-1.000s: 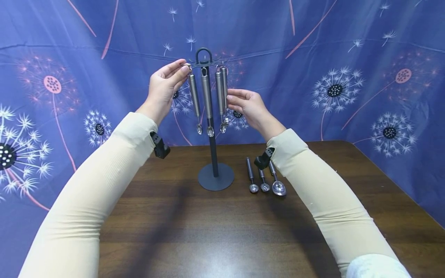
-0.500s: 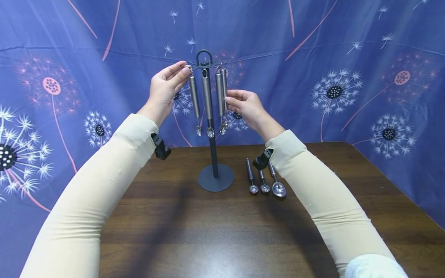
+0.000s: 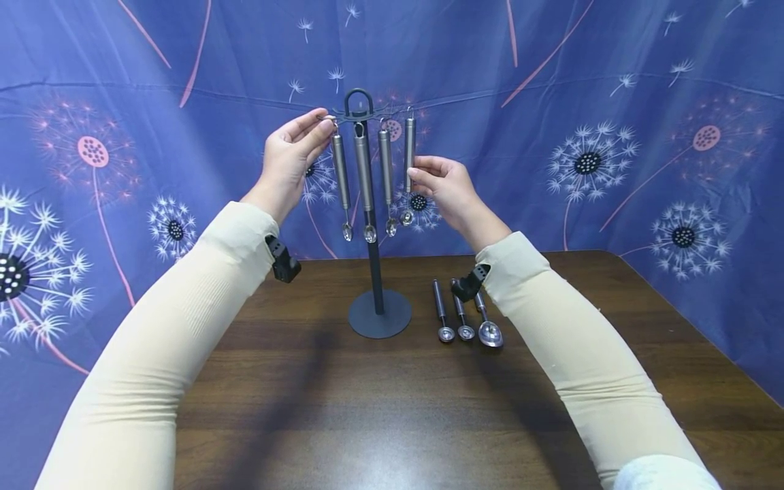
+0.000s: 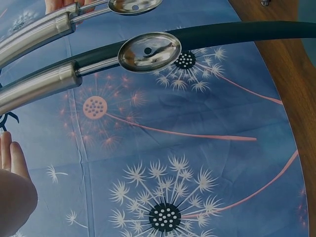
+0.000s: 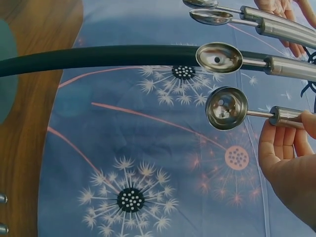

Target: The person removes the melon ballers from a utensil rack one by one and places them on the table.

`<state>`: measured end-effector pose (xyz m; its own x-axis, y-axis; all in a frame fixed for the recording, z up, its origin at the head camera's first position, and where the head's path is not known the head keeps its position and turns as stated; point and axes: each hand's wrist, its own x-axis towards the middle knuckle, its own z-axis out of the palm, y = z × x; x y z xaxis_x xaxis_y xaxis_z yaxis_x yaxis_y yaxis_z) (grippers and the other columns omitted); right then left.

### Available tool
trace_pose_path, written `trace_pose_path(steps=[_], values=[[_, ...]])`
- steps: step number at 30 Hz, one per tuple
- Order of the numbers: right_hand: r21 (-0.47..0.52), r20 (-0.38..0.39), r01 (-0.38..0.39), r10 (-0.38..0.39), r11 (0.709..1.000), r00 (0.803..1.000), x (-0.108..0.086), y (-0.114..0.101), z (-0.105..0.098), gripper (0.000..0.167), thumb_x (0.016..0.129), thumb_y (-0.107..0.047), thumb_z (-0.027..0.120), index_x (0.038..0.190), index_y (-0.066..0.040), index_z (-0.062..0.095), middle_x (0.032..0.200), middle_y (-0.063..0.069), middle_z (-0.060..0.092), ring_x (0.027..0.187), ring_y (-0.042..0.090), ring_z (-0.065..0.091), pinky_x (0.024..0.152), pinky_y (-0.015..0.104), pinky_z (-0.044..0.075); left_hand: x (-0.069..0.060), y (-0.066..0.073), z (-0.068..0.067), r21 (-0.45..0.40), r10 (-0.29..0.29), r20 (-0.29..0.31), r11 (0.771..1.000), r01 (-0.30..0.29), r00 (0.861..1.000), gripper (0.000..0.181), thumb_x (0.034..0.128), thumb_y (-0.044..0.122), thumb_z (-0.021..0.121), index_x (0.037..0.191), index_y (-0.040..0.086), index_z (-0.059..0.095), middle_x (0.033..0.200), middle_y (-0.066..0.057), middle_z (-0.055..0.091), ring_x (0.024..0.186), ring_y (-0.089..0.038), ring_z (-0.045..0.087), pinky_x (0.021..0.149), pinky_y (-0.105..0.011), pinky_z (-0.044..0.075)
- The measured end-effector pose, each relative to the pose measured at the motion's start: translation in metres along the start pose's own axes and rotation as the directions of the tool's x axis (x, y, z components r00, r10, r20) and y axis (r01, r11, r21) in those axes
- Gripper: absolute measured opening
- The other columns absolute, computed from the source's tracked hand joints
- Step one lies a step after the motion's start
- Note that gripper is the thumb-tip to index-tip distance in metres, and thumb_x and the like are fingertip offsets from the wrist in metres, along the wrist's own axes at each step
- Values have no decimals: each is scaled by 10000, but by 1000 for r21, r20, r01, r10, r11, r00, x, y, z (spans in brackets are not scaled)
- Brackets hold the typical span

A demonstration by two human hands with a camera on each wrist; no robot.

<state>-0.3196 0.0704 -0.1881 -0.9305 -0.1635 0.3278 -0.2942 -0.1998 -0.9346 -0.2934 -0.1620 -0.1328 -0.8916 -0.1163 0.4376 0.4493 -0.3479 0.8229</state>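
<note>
In the head view, a dark stand [image 3: 378, 272] with a round base bears hanging steel scoops on its top hooks. My left hand [image 3: 290, 153] pinches a hook end at the stand's upper left, beside the hanging scoop [image 3: 340, 173]. Right of the stand, my right hand [image 3: 450, 187] grips a melon baller [image 3: 410, 153] by its steel handle, upright with the bowl down. Its round bowl with a small hole [image 5: 226, 108] shows in the right wrist view. Two further scoops, one central [image 3: 364, 170] and one right of it [image 3: 386, 167], hang between my hands.
Three more steel scoops, a left one [image 3: 445, 333], a middle one [image 3: 466, 332] and a larger one [image 3: 491, 333], lie on the brown wooden table [image 3: 392, 408] right of the stand's base. A blue flowered cloth [image 3: 490, 54] hangs behind.
My right hand has drawn the melon baller to the right, away from the scoop it hung close to. My left hand stays at the stand's hook.
</note>
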Motion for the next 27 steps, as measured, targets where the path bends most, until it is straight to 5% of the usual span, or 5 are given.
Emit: trace_pose_path(steps=[9,19,27], values=[[3,-14,4,-4,1000,1000,-2,2,-7,382,942,-3,588,1293,124,511,953,13,613,862,80,612,797,204,570,-1,0,0,-4,0,2,1000,0,1000,402,867,-6,694,1257,-37,599,1048,-70,682,1001,-164,670,979,-224,529],[-36,-24,-25,24,999,999,-2,6,-18,407,938,-42,614,1305,97,506,991,25,601,891,91,610,939,288,544,-1,-1,0,-7,6,1,1000,-6,1000,426,867,5,698,1275,-37,585,1118,-93,667,1059,-187,654,979,-221,527],[-62,-32,-24,22,998,999,-3,12,-26,406,941,-63,618,1304,82,508,986,5,613,889,101,622,842,214,567,0,-2,1,-20,4,-6,1000,-4,1000,414,868,-8,693,1266,-43,589,1081,-85,674,1038,-184,659,977,-223,529]])
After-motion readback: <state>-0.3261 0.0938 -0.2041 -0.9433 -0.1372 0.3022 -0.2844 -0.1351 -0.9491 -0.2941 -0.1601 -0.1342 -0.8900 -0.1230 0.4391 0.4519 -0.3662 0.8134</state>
